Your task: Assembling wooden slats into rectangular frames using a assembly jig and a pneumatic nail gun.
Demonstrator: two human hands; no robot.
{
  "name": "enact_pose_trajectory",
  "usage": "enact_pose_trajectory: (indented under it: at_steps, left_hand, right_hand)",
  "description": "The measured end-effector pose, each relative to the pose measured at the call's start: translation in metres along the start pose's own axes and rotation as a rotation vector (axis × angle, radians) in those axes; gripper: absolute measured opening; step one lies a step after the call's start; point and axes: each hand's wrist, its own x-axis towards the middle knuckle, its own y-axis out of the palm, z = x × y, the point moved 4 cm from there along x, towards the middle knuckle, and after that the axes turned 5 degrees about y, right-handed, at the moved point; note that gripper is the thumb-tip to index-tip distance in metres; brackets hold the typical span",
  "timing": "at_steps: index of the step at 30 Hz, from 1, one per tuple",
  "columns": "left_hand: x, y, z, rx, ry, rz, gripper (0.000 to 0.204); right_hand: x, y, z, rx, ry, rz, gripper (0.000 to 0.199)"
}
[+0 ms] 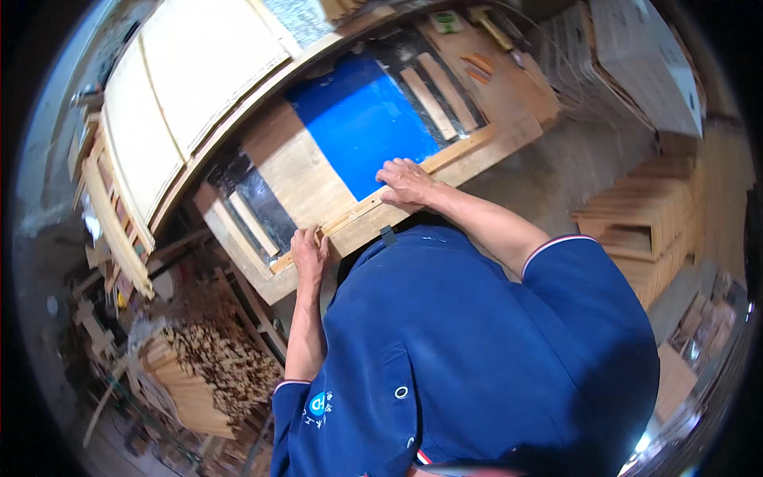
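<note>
A long thin wooden strip (350, 215) lies along the front edge of the wooden workbench (509, 147). At its left part my left hand (310, 250) is closed, with the fingertips bent over the wood. Farther right, my right hand (407, 184) has its fingers curled over the strip beside the blue sheet (366, 119). The undersides of both hands are hidden. Left of the blue sheet is a bare pale board (298, 171) set in the bench top.
Short wooden slats (253, 224) lie at the bench's left, and more slats (429, 103) at its right. A hammer-like tool (493, 32) rests at the far right corner. Large white panels (207, 63) stand behind. Stacked wood sticks (214, 374) and wooden frames (636, 215) flank me.
</note>
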Motion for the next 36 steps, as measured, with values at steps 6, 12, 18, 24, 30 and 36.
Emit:
enact_pose_trajectory:
  at_steps: [6,12,18,24,30,36]
  left_hand:
    - [0.020,-0.017,-0.005,-0.010,0.094,-0.068,0.019]
    - [0.050,-0.066,-0.024,0.105,0.142,-0.272,0.008]
    - [0.109,-0.082,0.014,0.190,0.160,-0.538,0.021]
    - [0.101,-0.083,0.026,-0.067,0.117,-0.550,0.042]
    - [0.064,-0.093,0.070,-0.225,-0.168,-0.394,0.034]
    - [0.146,-0.173,0.113,0.080,-0.147,-0.663,0.041]
  right_hand:
    - [0.025,-0.012,-0.003,-0.001,-0.088,0.241,0.025]
    - [0.060,-0.067,0.025,-0.090,-0.152,0.167,0.025]
    - [0.136,-0.081,0.031,-0.047,-0.241,0.151,0.023]
    - [0.216,-0.067,0.010,-0.392,-0.438,-0.136,0.023]
    - [0.246,-0.046,-0.012,-0.658,-0.420,-0.203,0.018]
    - [0.259,-0.055,-0.014,-0.759,-0.315,-0.197,0.021]
